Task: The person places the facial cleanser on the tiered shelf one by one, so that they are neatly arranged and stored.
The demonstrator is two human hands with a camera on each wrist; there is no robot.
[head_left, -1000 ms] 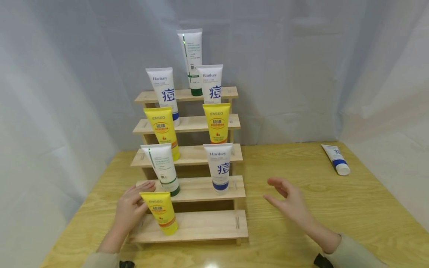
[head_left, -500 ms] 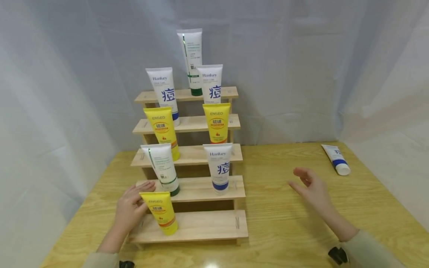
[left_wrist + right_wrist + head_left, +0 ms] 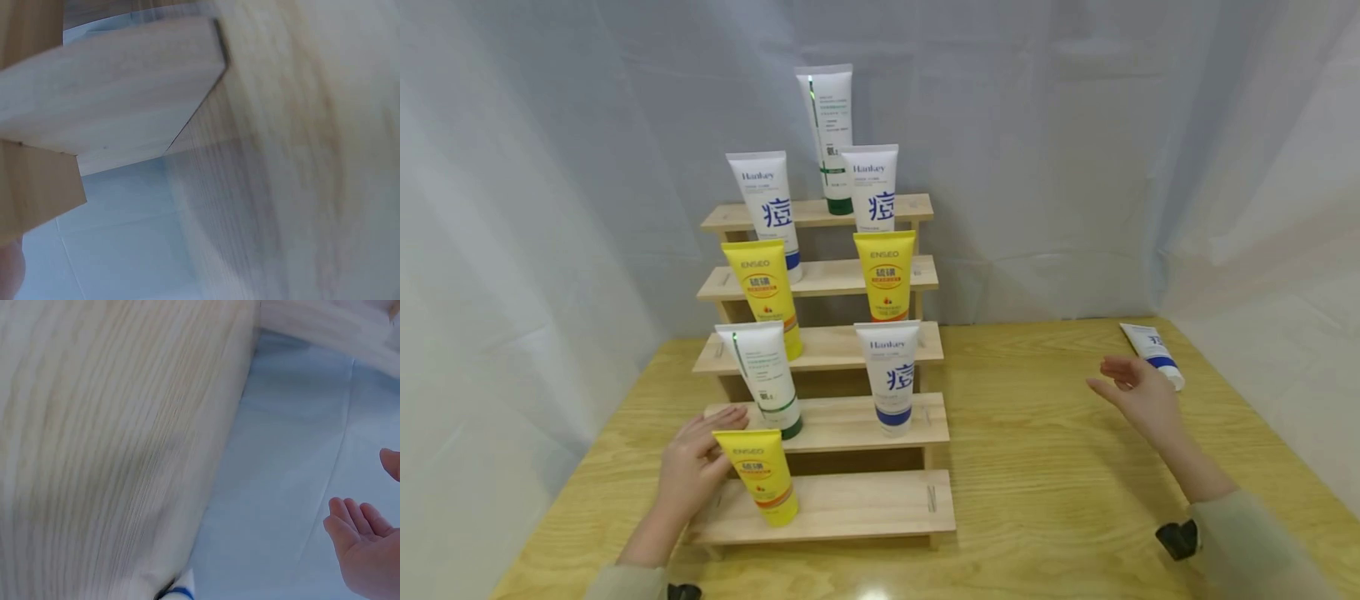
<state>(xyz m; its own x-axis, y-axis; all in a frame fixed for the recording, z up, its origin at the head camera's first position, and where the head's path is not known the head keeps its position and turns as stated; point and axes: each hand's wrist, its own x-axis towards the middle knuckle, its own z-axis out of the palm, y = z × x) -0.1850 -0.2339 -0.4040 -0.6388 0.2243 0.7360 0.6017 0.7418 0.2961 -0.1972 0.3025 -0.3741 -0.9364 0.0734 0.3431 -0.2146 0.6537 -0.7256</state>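
Note:
On the left, a five-step wooden display stand [image 3: 872,504] bears upright squeeze tubes. My left hand [image 3: 694,462] rests against the stand's left side, its fingers lying at the end of the second step from the bottom. Beside it stand a yellow tube [image 3: 760,479] on the lowest step and a white tube with a green cap [image 3: 763,375] one step up. My right hand [image 3: 1142,400] is over the table at the right, fingers loosely bent and holding nothing. Just beyond it a white and blue tube [image 3: 1147,343] lies on its side, its cap end partly behind the hand.
Higher on the stand are two yellow tubes, blue-lettered white tubes such as the lower right one [image 3: 889,375], and a white and green tube [image 3: 829,133] on top. A pale cloth [image 3: 1045,167] hangs behind the wooden table [image 3: 1022,517].
My right hand has moved right and slightly away across the table, from beside the stand to near the lying tube. My left hand and the tubes on the stand have stayed put.

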